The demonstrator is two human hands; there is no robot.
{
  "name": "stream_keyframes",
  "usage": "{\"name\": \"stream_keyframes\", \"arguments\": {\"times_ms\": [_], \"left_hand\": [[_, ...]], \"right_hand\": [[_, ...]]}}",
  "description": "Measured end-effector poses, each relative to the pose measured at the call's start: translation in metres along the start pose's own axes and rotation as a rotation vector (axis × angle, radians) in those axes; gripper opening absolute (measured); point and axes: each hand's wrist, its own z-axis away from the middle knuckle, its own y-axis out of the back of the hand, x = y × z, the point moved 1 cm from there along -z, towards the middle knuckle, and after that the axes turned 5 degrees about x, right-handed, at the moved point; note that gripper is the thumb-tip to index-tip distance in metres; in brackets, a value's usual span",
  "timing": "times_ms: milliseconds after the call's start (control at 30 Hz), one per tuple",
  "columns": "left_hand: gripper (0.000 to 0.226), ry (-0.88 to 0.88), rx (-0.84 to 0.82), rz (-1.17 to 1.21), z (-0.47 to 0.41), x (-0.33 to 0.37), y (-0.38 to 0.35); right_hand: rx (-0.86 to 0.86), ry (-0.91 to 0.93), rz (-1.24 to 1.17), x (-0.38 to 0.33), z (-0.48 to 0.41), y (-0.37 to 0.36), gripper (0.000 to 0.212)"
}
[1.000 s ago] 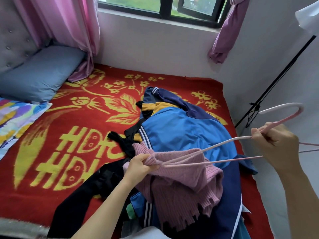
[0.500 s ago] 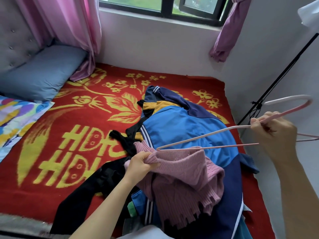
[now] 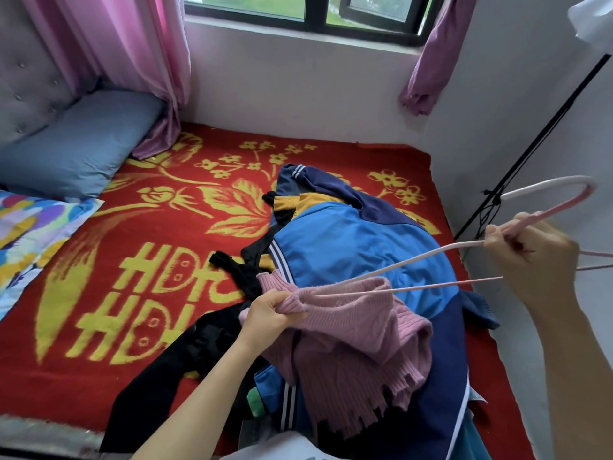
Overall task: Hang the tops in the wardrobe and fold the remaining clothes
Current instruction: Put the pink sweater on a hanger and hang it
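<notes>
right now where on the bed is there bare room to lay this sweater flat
Bare blanket lies left of the clothes pile, from the pillow down to the near edge; a strip runs under the window wall. Crowded: the right side, under pile, sweater and hanger.

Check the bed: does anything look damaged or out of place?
The pink knitted sweater gripped by the left hand has a jagged, notched hem at its lower edge; torn or styled so, I cannot tell. The thin pink hanger in the right hand looks sound.

I see soft daylight from the far window (image 3: 311,14); shadows faint, edges bowed by the wide lens, focus sharp.
</notes>
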Motion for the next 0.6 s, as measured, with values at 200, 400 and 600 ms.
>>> {"name": "stream_keyframes", "arguments": {"times_ms": [200, 400, 600], "left_hand": [[0.023, -0.022, 0.006, -0.005, 0.001, 0.002, -0.002], [0.012, -0.068, 0.038, -0.055, 0.0, 0.003, 0.0], [0.019, -0.122, -0.013, 0.067, 0.005, 0.023, -0.008]], "right_hand": [[-0.021, 0.01, 0.001, -0.005, 0.007, -0.009, 0.043], [-0.012, 0.008, -0.03, -0.012, 0.006, -0.018, 0.04], [0.032, 0.019, 0.043, -0.03, 0.001, -0.023, 0.04]]}}
